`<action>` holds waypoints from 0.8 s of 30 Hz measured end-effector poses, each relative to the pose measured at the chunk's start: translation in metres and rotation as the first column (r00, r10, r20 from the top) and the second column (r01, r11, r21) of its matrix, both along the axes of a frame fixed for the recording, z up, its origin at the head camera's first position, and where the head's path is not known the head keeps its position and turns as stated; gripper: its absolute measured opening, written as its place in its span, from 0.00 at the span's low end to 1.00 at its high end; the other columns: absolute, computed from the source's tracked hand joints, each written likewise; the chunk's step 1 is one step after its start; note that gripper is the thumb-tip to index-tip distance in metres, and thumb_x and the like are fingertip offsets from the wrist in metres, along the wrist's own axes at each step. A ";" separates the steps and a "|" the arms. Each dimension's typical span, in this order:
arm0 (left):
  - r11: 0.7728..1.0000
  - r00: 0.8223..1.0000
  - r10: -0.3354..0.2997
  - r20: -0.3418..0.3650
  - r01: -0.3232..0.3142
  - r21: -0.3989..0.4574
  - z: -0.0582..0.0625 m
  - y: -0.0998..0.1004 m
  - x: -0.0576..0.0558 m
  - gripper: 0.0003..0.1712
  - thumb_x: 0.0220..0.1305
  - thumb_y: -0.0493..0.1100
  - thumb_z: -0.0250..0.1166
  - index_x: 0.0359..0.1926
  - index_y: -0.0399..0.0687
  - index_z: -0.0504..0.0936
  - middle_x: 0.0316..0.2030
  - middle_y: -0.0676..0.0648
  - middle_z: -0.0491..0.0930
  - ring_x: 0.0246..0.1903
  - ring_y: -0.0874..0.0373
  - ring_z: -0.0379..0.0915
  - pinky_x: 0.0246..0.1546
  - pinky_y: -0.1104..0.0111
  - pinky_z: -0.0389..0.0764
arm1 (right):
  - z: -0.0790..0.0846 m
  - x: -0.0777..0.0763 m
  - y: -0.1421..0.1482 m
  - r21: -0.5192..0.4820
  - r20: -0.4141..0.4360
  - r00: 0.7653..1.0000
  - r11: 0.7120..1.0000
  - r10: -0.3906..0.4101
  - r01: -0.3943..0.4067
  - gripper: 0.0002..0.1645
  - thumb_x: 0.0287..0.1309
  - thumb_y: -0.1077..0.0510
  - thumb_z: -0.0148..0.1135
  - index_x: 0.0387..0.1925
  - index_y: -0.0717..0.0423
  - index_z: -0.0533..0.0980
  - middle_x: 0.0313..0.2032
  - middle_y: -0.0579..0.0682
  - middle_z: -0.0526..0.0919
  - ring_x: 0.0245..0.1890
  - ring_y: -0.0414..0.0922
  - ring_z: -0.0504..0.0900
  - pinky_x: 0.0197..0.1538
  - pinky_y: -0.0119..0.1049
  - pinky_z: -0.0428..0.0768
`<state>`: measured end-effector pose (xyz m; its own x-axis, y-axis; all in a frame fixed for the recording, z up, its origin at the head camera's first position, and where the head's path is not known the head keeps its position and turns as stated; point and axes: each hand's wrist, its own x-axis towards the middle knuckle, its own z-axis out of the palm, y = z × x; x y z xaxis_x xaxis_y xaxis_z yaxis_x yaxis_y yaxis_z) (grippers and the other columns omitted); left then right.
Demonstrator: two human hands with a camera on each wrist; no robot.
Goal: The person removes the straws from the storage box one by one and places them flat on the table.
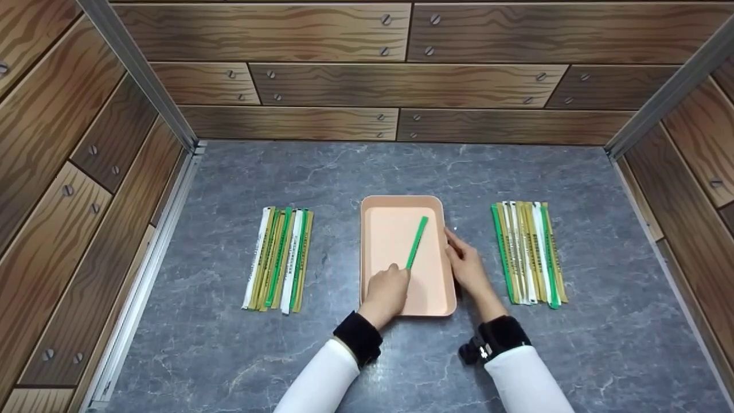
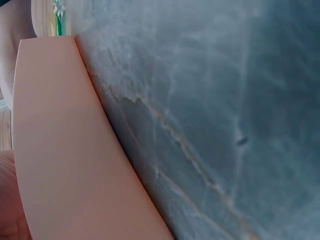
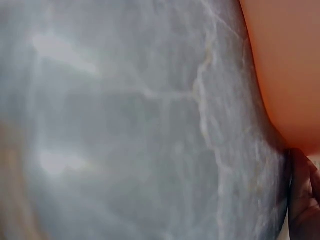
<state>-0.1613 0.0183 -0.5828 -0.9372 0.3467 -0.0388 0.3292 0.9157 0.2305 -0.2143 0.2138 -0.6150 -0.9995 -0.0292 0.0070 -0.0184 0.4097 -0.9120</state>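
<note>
A peach-coloured rectangular tray (image 1: 378, 246) lies on the grey marbled surface. My left hand (image 1: 387, 292) reaches over its lower part and pinches the lower end of a slim green stick packet (image 1: 417, 241), which slants up to the right inside the tray. At the tray's right side my right hand (image 1: 467, 267) touches the outer wall with fingers extended. The left wrist view is mostly filled by the tray's outer wall (image 2: 75, 135), with part of a hand (image 2: 7, 195) at its edge. Fingertips (image 3: 302, 195) meet the tray wall (image 3: 290, 65) in the right wrist view.
Left of the tray lies a row of green, white and gold stick packets (image 1: 278, 258). A similar row (image 1: 527, 252) lies on the right. Wood-patterned panels (image 1: 344, 83) enclose the surface at the back and both sides.
</note>
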 end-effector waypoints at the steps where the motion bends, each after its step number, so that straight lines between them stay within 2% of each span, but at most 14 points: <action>1: 1.000 1.000 0.001 -0.002 -0.001 0.011 0.000 0.000 0.000 0.04 0.61 0.34 0.65 0.37 0.40 0.84 0.27 0.43 0.78 0.24 0.49 0.79 0.20 0.61 0.80 | 0.000 0.000 0.000 -0.001 -0.004 1.000 1.000 0.002 -0.002 0.27 0.72 0.62 0.51 0.70 0.57 0.65 0.63 0.62 0.72 0.59 0.55 0.74 0.54 0.40 0.75; 5: 0.999 1.000 0.004 0.014 -0.005 0.047 0.000 -0.001 0.001 0.05 0.62 0.32 0.63 0.38 0.41 0.83 0.27 0.42 0.79 0.25 0.48 0.80 0.21 0.60 0.80 | -0.001 0.000 0.001 -0.016 -0.010 1.000 1.000 0.010 -0.011 0.27 0.72 0.62 0.51 0.70 0.59 0.65 0.63 0.64 0.70 0.60 0.58 0.73 0.55 0.41 0.75; 10: 0.997 0.999 0.016 0.035 -0.019 0.069 0.002 -0.003 0.001 0.12 0.59 0.32 0.65 0.44 0.42 0.82 0.29 0.41 0.81 0.27 0.47 0.81 0.22 0.59 0.80 | -0.001 -0.001 0.001 -0.009 0.003 1.000 1.000 0.007 -0.007 0.27 0.71 0.63 0.51 0.70 0.57 0.66 0.64 0.60 0.71 0.60 0.54 0.73 0.54 0.35 0.74; 18: 0.995 0.994 0.049 0.102 -0.057 0.080 0.009 -0.005 0.000 0.16 0.54 0.32 0.68 0.45 0.42 0.81 0.31 0.42 0.81 0.28 0.47 0.81 0.21 0.59 0.79 | -0.002 -0.002 0.001 0.010 -0.002 1.000 1.000 -0.003 0.003 0.27 0.71 0.63 0.51 0.70 0.57 0.66 0.64 0.59 0.71 0.61 0.53 0.73 0.57 0.43 0.74; 24: 0.988 0.994 0.075 0.076 -0.085 0.132 0.018 -0.013 -0.002 0.23 0.52 0.30 0.67 0.52 0.43 0.81 0.33 0.42 0.82 0.30 0.46 0.81 0.25 0.57 0.81 | -0.002 -0.001 0.001 -0.017 -0.011 1.000 1.000 0.021 -0.021 0.27 0.72 0.62 0.51 0.70 0.58 0.65 0.63 0.63 0.71 0.59 0.57 0.75 0.55 0.42 0.75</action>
